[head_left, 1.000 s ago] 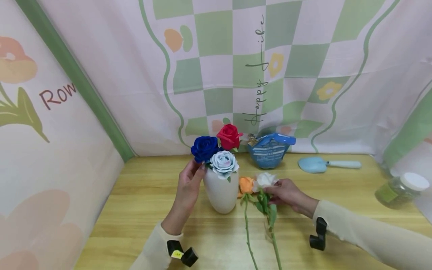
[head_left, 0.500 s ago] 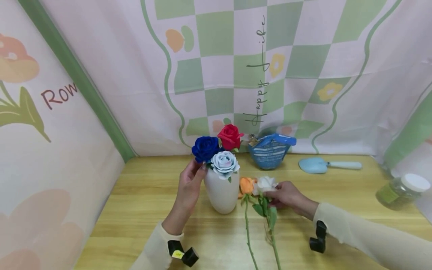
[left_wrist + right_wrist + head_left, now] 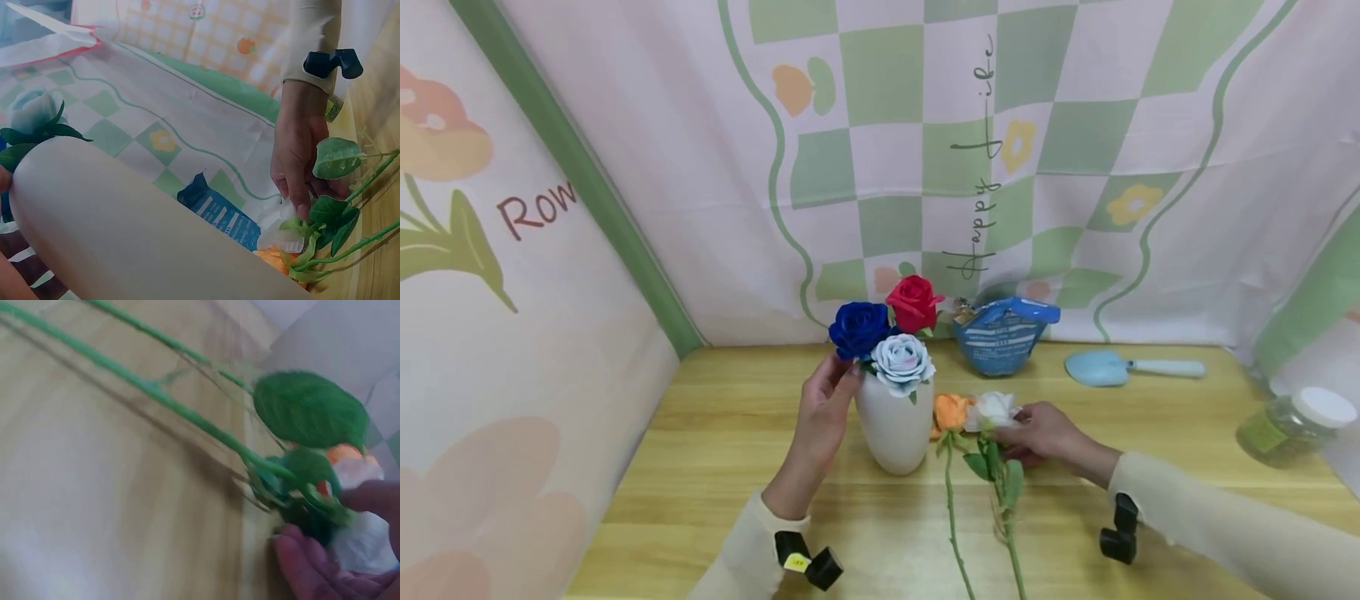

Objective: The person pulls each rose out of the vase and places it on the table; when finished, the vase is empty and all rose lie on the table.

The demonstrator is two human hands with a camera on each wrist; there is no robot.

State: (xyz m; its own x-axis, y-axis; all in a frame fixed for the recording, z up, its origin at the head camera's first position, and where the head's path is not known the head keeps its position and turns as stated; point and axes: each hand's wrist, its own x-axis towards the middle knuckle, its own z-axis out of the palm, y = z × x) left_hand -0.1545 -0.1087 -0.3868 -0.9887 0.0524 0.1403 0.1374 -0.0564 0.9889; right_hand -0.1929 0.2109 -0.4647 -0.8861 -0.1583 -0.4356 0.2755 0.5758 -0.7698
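A white vase [image 3: 895, 425] stands on the table, holding a dark blue rose [image 3: 859, 329], a red rose [image 3: 914, 302] and a pale blue rose [image 3: 902, 363]. My left hand [image 3: 823, 412] grips the vase near its rim from the left, its thumb just below the blooms; some fingers are hidden. To the right lie an orange rose [image 3: 951, 411] and a white rose [image 3: 996, 408], their stems toward me. My right hand [image 3: 1047, 433] holds the white rose just under its bloom, thumb and fingers on either side in the right wrist view, where leaves [image 3: 309, 409] partly cover it.
Behind the vase, a blue bag [image 3: 1003, 337] stands against the patterned cloth. A light blue trowel [image 3: 1097, 367] lies at the back right. At the far right is a jar [image 3: 1273, 429] with a white lid. A cloth wall [image 3: 497, 375] borders the left side.
The right wrist and sleeve have shifted slightly right, while the fingers stay at the white rose. The left hand stays on the vase. The whole head view has drifted slightly.
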